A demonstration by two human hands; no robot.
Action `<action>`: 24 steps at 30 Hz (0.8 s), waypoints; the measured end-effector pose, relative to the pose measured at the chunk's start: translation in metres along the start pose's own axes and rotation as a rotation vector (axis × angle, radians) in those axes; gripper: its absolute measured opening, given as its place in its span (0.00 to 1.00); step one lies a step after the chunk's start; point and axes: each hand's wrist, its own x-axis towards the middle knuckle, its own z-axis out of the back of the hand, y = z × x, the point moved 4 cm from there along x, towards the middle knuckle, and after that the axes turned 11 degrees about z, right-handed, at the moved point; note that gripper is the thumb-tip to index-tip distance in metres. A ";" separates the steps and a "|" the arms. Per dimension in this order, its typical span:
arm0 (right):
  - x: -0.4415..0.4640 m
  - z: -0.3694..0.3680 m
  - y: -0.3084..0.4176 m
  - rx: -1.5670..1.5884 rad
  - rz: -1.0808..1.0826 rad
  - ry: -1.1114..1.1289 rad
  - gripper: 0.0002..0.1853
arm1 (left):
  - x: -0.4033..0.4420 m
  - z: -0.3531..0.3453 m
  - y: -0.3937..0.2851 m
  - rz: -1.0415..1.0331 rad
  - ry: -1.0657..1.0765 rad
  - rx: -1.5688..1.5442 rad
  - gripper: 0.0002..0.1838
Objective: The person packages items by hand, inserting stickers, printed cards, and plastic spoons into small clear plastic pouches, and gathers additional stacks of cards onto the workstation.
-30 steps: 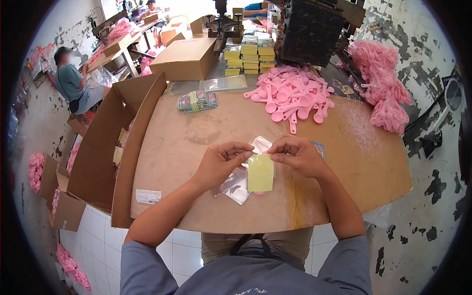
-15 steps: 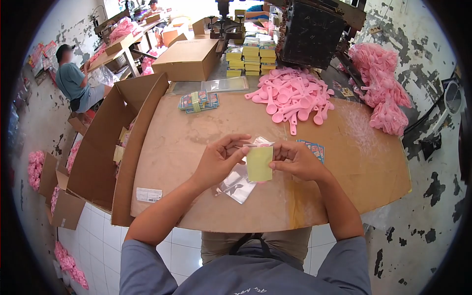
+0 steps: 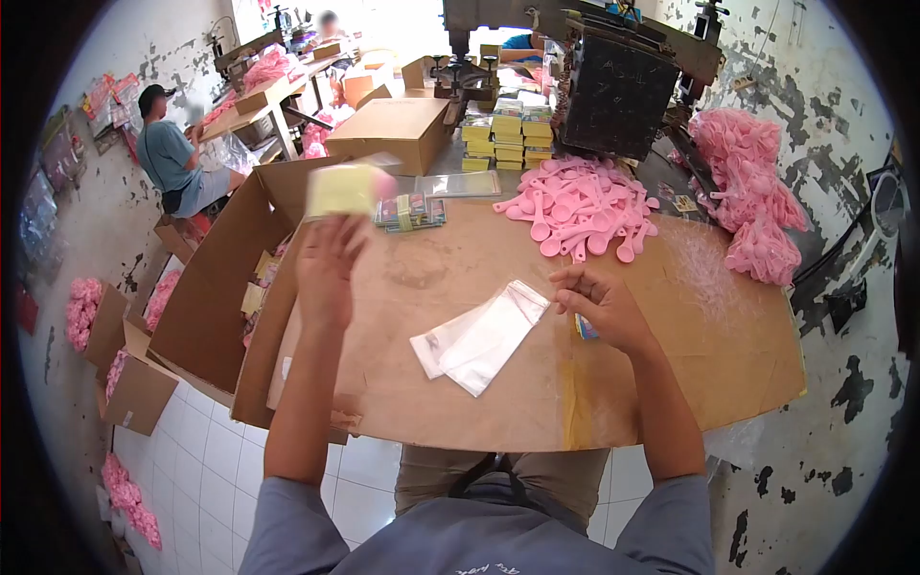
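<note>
Over the open carton's inner edge, my left hand [image 3: 331, 264] is raised and blurred. A smeared yellow packet with something pink at its right side [image 3: 340, 190] is at its fingertips; whether they grip it is unclear. My right hand [image 3: 609, 305] hovers over the cardboard sheet [image 3: 460, 412], fingers loosely bent and thumb apart, with nothing visible between them. Beside its fingertips lie overlapping clear plastic bags [image 3: 494, 335]. A blue printed card [image 3: 586, 328] shows partly beneath this hand. Pink spoons [image 3: 580, 206] are heaped beyond it.
The deep open carton [image 3: 206, 307] stands at left. Banded cards [image 3: 412, 213], stacked yellow-edged cards [image 3: 508, 134] and a closed carton [image 3: 393, 129] are at the back. A dark machine [image 3: 618, 91] stands behind the spoons. Bagged pink items [image 3: 752, 192] are at right. A person [image 3: 172, 158] sits at far left.
My left hand and the yellow packet have moved up and left from the middle to the carton. My right hand has separated from the packet. The view has shifted slightly.
</note>
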 end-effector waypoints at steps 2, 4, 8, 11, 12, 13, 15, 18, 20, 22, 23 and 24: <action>0.000 0.001 0.003 -0.032 0.015 0.002 0.16 | -0.022 0.014 -0.019 -0.080 0.015 -0.068 0.23; -0.004 0.000 0.018 -0.290 0.076 0.045 0.16 | -0.055 0.028 -0.016 -0.067 -0.018 0.182 0.23; -0.031 -0.017 0.061 -0.660 0.262 0.092 0.15 | -0.145 0.037 0.008 -0.223 0.021 1.089 0.26; -0.073 -0.030 0.066 -0.847 0.269 0.062 0.17 | -0.190 0.044 0.016 -0.374 0.005 1.272 0.23; -0.090 -0.035 0.063 -0.888 0.257 0.037 0.17 | -0.202 0.046 0.015 -0.419 -0.009 1.307 0.22; -0.107 -0.040 0.059 -0.929 0.244 0.013 0.17 | -0.212 0.051 0.019 -0.455 -0.022 1.351 0.20; -0.139 -0.050 0.052 -0.984 0.237 -0.065 0.18 | -0.224 0.062 0.034 -0.533 -0.043 1.434 0.18; -0.181 -0.062 0.042 -1.065 0.254 -0.203 0.19 | -0.229 0.063 0.040 -0.560 -0.108 1.386 0.17; -0.203 -0.068 0.034 -1.182 0.263 -0.284 0.19 | -0.229 0.060 0.039 -0.571 -0.111 1.379 0.16; -0.218 -0.072 0.020 -1.230 0.234 -0.332 0.20 | -0.230 0.059 0.040 -0.587 -0.103 1.381 0.16; -0.223 -0.073 0.016 -1.254 0.219 -0.356 0.21 | -0.231 0.061 0.041 -0.593 -0.099 1.382 0.16; -0.225 -0.075 0.013 -1.251 0.214 -0.367 0.21 | -0.232 0.063 0.041 -0.600 -0.097 1.382 0.15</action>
